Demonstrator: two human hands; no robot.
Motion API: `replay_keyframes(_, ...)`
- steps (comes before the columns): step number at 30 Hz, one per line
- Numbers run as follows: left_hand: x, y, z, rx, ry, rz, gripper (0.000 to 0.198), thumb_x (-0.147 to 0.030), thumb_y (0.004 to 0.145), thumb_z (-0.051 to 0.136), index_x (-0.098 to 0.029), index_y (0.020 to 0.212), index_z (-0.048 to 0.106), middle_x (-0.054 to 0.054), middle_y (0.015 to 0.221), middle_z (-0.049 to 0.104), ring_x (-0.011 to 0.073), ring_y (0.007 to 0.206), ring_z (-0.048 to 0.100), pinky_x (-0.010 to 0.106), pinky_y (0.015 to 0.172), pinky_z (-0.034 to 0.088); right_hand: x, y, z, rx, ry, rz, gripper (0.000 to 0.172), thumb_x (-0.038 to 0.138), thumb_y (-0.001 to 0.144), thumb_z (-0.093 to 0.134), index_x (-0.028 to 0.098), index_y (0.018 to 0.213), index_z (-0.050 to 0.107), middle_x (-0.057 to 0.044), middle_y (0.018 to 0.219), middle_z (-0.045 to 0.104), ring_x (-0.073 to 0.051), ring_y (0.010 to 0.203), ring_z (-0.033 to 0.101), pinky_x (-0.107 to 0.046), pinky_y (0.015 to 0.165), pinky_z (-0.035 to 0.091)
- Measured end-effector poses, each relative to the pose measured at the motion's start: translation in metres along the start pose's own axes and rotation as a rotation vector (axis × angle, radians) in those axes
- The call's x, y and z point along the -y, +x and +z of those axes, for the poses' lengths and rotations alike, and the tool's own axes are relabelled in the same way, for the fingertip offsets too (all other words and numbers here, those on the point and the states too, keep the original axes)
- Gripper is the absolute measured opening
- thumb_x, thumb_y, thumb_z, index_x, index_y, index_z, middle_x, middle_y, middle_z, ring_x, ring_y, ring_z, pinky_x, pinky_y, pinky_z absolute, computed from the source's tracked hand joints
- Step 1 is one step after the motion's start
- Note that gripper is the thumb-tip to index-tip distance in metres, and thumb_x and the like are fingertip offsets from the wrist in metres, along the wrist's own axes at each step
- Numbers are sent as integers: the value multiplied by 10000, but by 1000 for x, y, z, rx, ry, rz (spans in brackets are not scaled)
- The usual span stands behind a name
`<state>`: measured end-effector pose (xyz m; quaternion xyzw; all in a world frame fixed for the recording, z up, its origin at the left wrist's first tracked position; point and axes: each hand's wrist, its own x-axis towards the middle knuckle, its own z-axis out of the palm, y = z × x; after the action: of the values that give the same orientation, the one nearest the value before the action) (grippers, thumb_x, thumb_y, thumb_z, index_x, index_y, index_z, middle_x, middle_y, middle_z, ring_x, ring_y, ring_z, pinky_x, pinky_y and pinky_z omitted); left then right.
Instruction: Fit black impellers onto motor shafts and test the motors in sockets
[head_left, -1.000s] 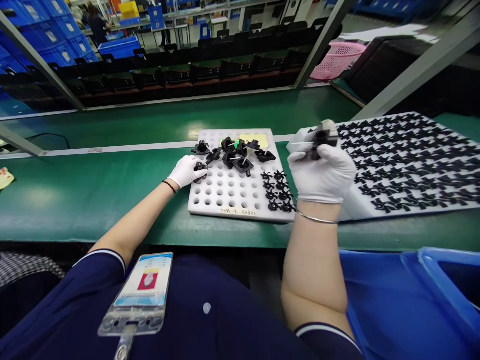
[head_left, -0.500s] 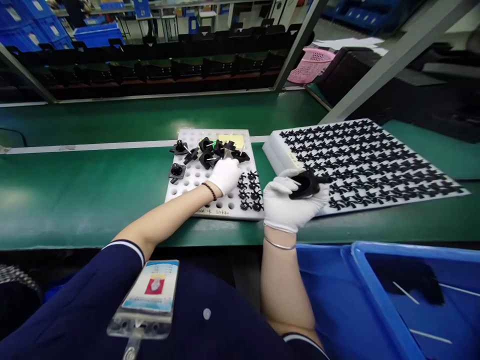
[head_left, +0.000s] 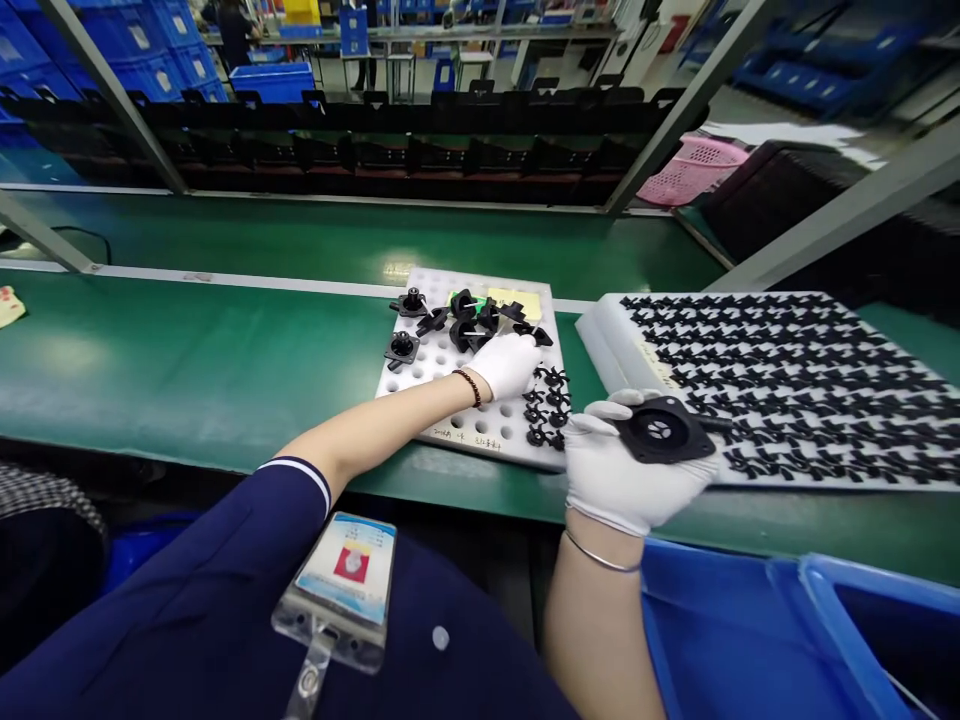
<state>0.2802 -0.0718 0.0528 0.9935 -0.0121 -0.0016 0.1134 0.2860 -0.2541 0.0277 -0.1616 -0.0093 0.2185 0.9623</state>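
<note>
My right hand (head_left: 634,480), in a white glove, is closed around a black plastic pump housing (head_left: 664,432). The housing's round cavity faces up toward me, and its spout points right. My left hand (head_left: 510,365), also gloved, rests low over a white perforated foam tray (head_left: 469,440). Its fingers are bent together, with the tips hidden, so what they hold cannot be made out. Just beyond them lies a black housing with a white shaft (head_left: 534,333). Small black impellers (head_left: 555,400) stand in rows in the tray, right beside my left hand.
Several more black housings (head_left: 403,347) sit on the tray near a yellow note (head_left: 517,302). To the right, a thick white foam block (head_left: 611,340) carries many rows of black impellers. Blue bins (head_left: 720,620) stand below the green bench (head_left: 225,370); a metal post (head_left: 840,235) slants at right.
The housing in my right hand has tilted, so its round cavity now shows fully. My left hand stays over the same part of the tray. The whole view has shifted leftward.
</note>
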Motion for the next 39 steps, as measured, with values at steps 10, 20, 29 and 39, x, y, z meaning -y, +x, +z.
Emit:
replay_keyframes(10,26,-118,1,-301,-1943,-415,219,-276,888,682,-208,998,505,43,945,727,240,935,777,471,935,627,-39,-18,0,-69,-158,156,461,507,745,797,222,1095,701,-37,975,734,-192,831,723,-274,564,597)
replay_keyframes(20,40,-203,30,-320,-2015,-630,267,-173,907,710,-200,1171,689,104,1251,743,178,1023,736,352,992,637,-98,-37,14,43,-397,367,620,705,613,942,280,1035,780,-27,978,753,-182,776,697,-245,489,542)
replay_keyframes(29,42,-216,59,-423,-1959,-620,412,-443,778,923,-202,1011,684,35,927,644,79,681,529,230,610,479,-135,-58,6,191,-757,-63,608,790,889,699,259,1176,772,-58,955,728,-186,713,701,-296,549,617)
replay_keyframes(39,31,-222,50,-594,-1860,-548,534,-533,704,981,-186,992,695,77,1123,782,207,1036,760,333,888,641,-142,-72,5,226,-845,-183,593,765,929,670,249,1209,752,-72,994,736,-198,757,735,-285,582,642)
